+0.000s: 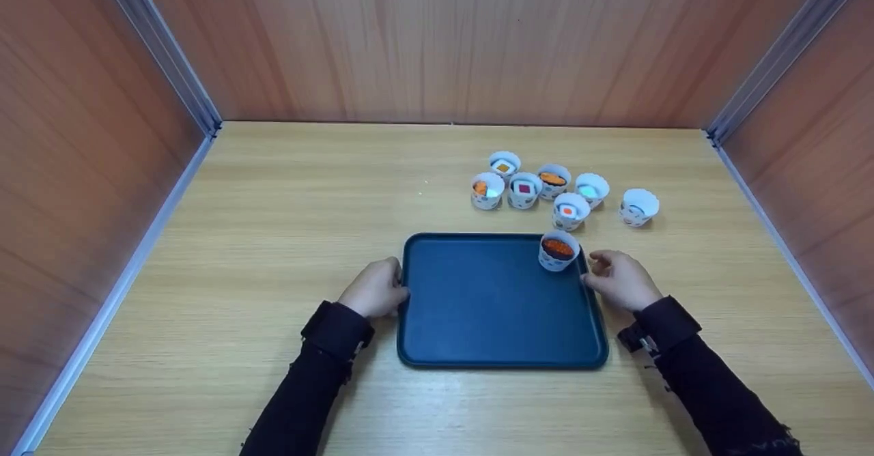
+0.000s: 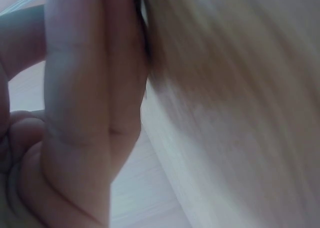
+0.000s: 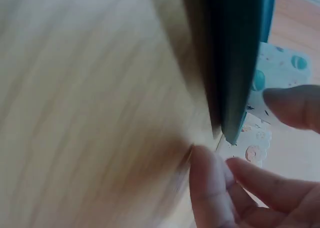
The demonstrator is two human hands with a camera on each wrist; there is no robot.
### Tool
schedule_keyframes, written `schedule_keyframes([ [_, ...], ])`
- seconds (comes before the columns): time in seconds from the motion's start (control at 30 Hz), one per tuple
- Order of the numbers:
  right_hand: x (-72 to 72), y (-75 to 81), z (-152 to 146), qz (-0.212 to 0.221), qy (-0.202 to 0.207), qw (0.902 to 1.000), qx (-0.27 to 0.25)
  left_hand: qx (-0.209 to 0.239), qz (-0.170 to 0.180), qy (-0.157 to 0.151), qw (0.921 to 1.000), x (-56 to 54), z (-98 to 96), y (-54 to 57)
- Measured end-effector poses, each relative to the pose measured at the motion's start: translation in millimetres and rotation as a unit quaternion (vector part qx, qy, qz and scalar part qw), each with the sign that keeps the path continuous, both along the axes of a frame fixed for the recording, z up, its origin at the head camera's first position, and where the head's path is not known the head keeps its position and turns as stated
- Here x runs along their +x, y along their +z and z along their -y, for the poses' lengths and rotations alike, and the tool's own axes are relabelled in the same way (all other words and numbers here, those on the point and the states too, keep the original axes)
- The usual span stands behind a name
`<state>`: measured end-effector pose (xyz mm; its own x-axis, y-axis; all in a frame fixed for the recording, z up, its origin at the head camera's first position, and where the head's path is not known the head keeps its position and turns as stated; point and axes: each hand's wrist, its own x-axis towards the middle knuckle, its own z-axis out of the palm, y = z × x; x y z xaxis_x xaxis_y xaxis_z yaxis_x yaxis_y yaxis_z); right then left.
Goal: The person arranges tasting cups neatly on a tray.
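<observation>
Wooden panels [image 1: 437, 39] wall in a pale, wood-grained table [image 1: 205, 272] on three sides, the joints trimmed in metal strips [image 1: 116, 254]. In the middle of the table lies a dark blue-green tray [image 1: 491, 312], rectangular with rounded corners and a raised rim, its surface smooth and plain. Two dark sleeves [image 1: 293, 401] reach in from the near edge. The person's left hand [image 1: 374, 289] grips the tray's left edge, fingers bent at the rim; the right hand [image 1: 623, 280] holds nothing, its thumb and fingers parted just beside the tray's right edge. A patterned paper cup [image 1: 554, 263] stands upright in the tray's far right corner, next to the right hand, its filling [image 1: 558, 248] grainy and orange-red inside a dark border. Beyond the tray, six similar cups [image 1: 524, 200] crowd together, the nearest just behind the rim and close to the cup in the tray, while a lone cup [image 1: 635, 217] stands apart to the right. Among the small pieces inside the cluster are a dark red square [image 1: 524, 188] on white and a pale green piece [image 1: 588, 192].
</observation>
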<state>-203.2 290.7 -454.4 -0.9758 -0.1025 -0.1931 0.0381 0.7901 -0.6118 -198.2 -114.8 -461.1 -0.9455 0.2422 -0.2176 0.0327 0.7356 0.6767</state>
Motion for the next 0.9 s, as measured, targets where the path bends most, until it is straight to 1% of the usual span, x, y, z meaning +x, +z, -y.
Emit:
schedule_keyframes([
  [0.13, 1.3, -2.3, 1.5, 0.013, 0.021, 0.9996, 0.016, 0.005, 0.001, 0.002, 1.0000, 0.0, -1.0, -1.2],
  [0.23, 1.3, -3.8, 2.3, 0.026, 0.022, 0.9992, 0.020, 0.007, -0.001, 0.002, 1.0000, 0.2, -1.7, -1.7],
  [0.4, 0.5, -4.9, 2.5, 0.031, 0.026, 0.9991, 0.013, 0.003, -0.009, 0.004, 0.9999, 0.5, -1.5, -1.5],
  [0.53, 0.7, -5.0, 2.3, 0.023, 0.030, 0.9992, 0.012, -0.008, -0.018, 0.003, 0.9998, -0.1, -1.3, -0.4],
  [0.67, 1.5, -5.3, 1.7, 0.019, 0.031, 0.9992, 0.014, -0.032, -0.029, -0.002, 0.9990, -2.1, -2.9, 2.1],
  [0.73, 1.4, -5.8, 1.3, 0.016, 0.033, 0.9992, 0.015, -0.052, -0.046, 0.002, 0.9976, -3.2, -5.3, 4.1],
  [0.77, 1.2, -6.2, 1.2, 0.014, 0.035, 0.9992, 0.017, -0.065, -0.062, 0.005, 0.9959, -4.1, -7.1, 5.4],
  [0.83, 0.7, -6.4, 1.3, 0.010, 0.038, 0.9990, 0.020, -0.087, -0.107, 0.019, 0.9903, -6.9, -12.2, 9.2],
  [0.9, 0.1, -6.3, 1.6, 0.012, 0.037, 0.9990, 0.021, -0.091, -0.154, 0.037, 0.9832, -11.3, -19.4, 13.3],
])
